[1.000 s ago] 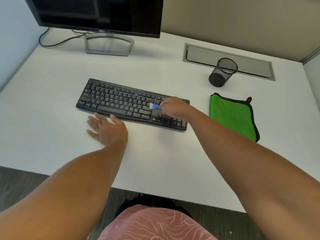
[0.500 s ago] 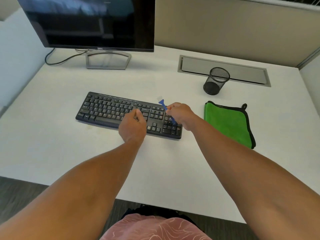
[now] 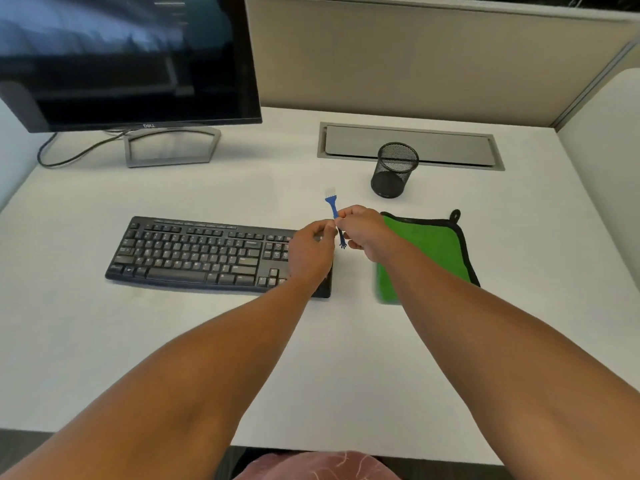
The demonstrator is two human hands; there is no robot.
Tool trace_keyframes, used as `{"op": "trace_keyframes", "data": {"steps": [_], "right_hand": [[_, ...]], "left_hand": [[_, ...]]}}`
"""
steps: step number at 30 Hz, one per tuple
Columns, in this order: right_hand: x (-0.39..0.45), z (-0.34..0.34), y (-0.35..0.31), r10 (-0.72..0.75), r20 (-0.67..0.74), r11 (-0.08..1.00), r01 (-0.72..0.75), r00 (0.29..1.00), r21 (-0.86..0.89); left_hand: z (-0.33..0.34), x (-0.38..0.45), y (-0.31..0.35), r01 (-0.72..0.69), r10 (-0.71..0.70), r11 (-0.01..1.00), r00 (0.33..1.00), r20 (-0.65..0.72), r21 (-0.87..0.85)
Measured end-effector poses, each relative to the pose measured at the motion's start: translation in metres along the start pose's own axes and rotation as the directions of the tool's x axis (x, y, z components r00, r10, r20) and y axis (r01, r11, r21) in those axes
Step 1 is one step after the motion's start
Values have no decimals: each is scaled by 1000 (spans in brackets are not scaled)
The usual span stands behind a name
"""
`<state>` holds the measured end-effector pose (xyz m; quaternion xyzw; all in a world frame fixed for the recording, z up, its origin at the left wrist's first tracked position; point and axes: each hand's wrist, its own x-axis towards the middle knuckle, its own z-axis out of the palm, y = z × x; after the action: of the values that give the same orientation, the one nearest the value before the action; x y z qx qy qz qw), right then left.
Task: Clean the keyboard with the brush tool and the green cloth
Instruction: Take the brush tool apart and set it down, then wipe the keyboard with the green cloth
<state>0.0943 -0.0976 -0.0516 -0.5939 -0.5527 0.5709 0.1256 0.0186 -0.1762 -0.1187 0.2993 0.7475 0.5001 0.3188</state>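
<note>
the brush (image 3: 334,211) is held up just right of frame centre, above the right end of the keyboard (image 3: 194,252) and clear of the keys. the right hand (image 3: 363,232) pinches its blue handle about midway, fingers curled round it; the left hand (image 3: 311,251) meets it at the same spot from the left, fingertips curled in and touching the handle, though how firmly it holds cannot be told. the brush's long axis runs nearly up and down the frame, pale bristles at the top pointing toward the far edge of the desk (image 3: 242,188), the small pronged end hanging below the fingers. the cloth (image 3: 436,251) lies flat at centre right, partly under the right forearm, with the mesh cup (image 3: 394,169) above it.
</note>
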Motion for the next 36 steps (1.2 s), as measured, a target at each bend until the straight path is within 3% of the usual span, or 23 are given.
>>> {"op": "trace_keyframes", "data": {"steps": [11,16,23,25,27,33,36], "right_hand": [[42,-27,5,26,-58,993,-19,998,119],[63,-29,12,52,-83,997,-46,995,63],[84,-30,29,96,-110,992,-87,989,89],[89,-26,35,192,-159,977,-173,968,128],[92,-21,48,58,-217,982,-96,974,-166],[84,-28,34,3,-146,954,-46,989,-295],[75,-40,31,-100,-282,937,-4,954,-349]], "left_hand": [[35,34,8,0,4,996,999,45,-84],[45,49,8,96,-90,995,988,128,-42],[60,59,15,177,-213,966,958,192,189],[63,61,17,202,-252,946,950,185,254],[65,62,17,214,-278,924,945,174,317],[69,65,20,237,-348,843,925,154,483],[70,60,27,236,-324,846,940,110,479]]}}
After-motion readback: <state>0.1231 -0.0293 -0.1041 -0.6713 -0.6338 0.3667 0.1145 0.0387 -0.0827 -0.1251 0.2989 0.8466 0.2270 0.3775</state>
